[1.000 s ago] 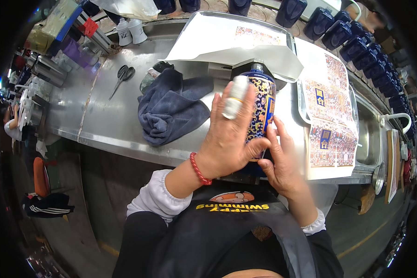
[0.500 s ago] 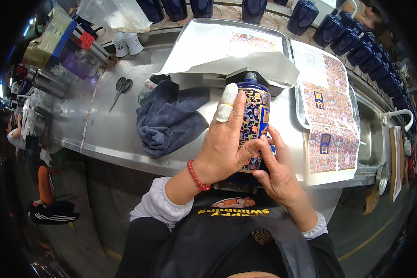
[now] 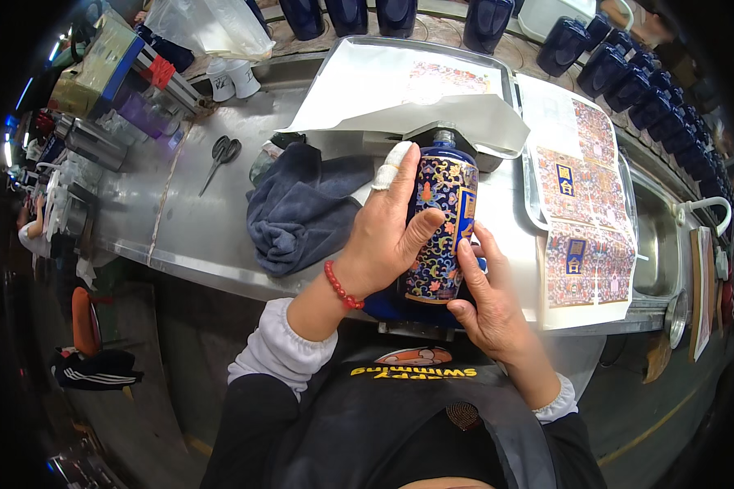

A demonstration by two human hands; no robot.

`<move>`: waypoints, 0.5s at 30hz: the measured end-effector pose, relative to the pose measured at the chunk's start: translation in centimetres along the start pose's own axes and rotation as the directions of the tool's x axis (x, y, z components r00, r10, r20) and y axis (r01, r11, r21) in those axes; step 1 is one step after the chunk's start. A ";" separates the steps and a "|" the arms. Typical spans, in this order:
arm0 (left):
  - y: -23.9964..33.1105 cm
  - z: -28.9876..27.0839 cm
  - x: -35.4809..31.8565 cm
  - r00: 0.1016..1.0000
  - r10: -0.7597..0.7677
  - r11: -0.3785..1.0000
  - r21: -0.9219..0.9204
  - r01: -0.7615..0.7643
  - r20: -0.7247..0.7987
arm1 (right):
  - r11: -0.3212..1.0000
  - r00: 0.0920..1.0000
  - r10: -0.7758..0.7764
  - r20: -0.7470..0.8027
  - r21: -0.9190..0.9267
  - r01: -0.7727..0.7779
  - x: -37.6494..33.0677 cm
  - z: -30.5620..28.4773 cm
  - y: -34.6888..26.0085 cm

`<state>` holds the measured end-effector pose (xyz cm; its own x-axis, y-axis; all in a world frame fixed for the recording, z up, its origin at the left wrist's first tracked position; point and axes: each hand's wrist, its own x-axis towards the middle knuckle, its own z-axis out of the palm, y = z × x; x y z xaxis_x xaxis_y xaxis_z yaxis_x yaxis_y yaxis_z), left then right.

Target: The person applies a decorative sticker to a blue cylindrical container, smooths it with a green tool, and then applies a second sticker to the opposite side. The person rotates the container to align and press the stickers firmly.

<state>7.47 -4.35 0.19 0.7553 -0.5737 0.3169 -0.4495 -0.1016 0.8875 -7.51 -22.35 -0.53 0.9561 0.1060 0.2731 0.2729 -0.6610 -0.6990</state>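
A dark blue bottle point(image 3: 435, 212) with a colourful floral wrap and a gold-edged blue label panel stands before me, its clear neck pointing away. My left hand point(image 3: 383, 228) lies along its left side with straight fingers, the thumb apart over the floral front. One finger of that hand wears a white cloth wrapping point(image 3: 392, 165), and a red bead bracelet point(image 3: 342, 285) circles the wrist. At the lower right side of the bottle, my right hand point(image 3: 491, 297) grips it, thumb on the label panel; part of its fingers is hidden behind the bottle.
A dark grey cloth point(image 3: 298, 216) and black scissors point(image 3: 220, 159) lie on the metal bench point(image 3: 192, 220) to the left. Printed floral sheets point(image 3: 583, 204) rest at the right, beside a sink point(image 3: 656, 261). Behind stands a paper-covered tray point(image 3: 347, 81); several blue bottles point(image 3: 563, 45) line the back.
My left hand has slid left and its thumb has lifted away from my right hand, uncovering more of the bottle's floral front. The right hand stays on the bottle.
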 end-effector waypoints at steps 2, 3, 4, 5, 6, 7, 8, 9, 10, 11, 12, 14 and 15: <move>-0.3 -0.1 0.0 0.991 0.132 0.976 0.176 -0.126 -0.021 | 1.000 1.000 -0.004 0.002 -0.001 0.004 0.2 0.0 0.0; -0.4 -0.2 0.0 0.976 0.215 0.943 0.266 -0.199 -0.030 | 1.000 1.000 -0.009 -0.002 -0.006 0.009 0.2 0.0 0.0; -0.5 -0.3 0.0 0.983 0.184 0.951 0.258 -0.171 -0.024 | 0.999 0.999 -0.040 -0.022 0.002 0.040 0.3 0.0 0.0; -0.7 -0.4 0.0 0.986 0.165 0.957 0.245 -0.154 -0.025 | 0.999 1.000 -0.027 -0.014 -0.028 0.027 0.3 0.0 0.0; -0.7 -0.4 -0.1 0.989 0.145 0.967 0.216 -0.138 -0.017 | 0.998 0.999 -0.039 -0.022 -0.046 0.038 0.3 0.0 0.0; -0.9 -0.7 -0.2 0.995 0.095 0.982 0.166 -0.091 -0.016 | 0.997 0.999 -0.040 -0.022 -0.060 0.039 0.1 0.0 0.0; -1.0 -0.7 -0.4 0.994 0.105 0.979 0.179 -0.098 -0.032 | 0.997 1.000 -0.021 -0.001 -0.072 0.021 0.0 -0.1 0.1; -1.0 -0.6 -0.9 0.991 0.121 0.982 0.154 -0.112 -0.049 | 0.998 1.000 -0.012 0.021 -0.056 0.013 -0.2 -0.2 0.1; -1.0 -0.4 -1.6 0.990 0.123 0.989 0.096 -0.116 -0.072 | 0.998 0.998 0.021 0.057 -0.057 -0.017 -0.3 -0.3 0.2; -1.0 -0.2 -2.3 0.985 0.132 0.987 0.103 -0.120 -0.115 | 1.000 1.000 0.012 0.013 -0.018 -0.011 -0.5 -0.5 0.2; -1.0 0.1 -3.0 0.983 0.137 0.986 0.109 -0.124 -0.122 | 0.999 0.999 0.032 -0.022 -0.004 -0.032 -0.5 -0.6 0.3; -1.0 0.9 -4.3 0.986 0.139 0.981 0.152 -0.124 -0.092 | 0.988 0.974 0.086 -0.208 0.144 -0.056 -0.5 -0.7 0.3; -1.1 1.0 -4.7 0.992 0.102 0.989 0.113 -0.093 -0.075 | 0.969 0.960 0.117 -0.254 0.242 -0.054 -0.6 -0.7 0.1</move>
<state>3.97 -2.39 -2.60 0.7395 -0.5183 0.4296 -0.5685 -0.1389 0.8109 -8.10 -23.01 -0.26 0.9230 -0.1638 0.3481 0.2385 -0.4664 -0.8518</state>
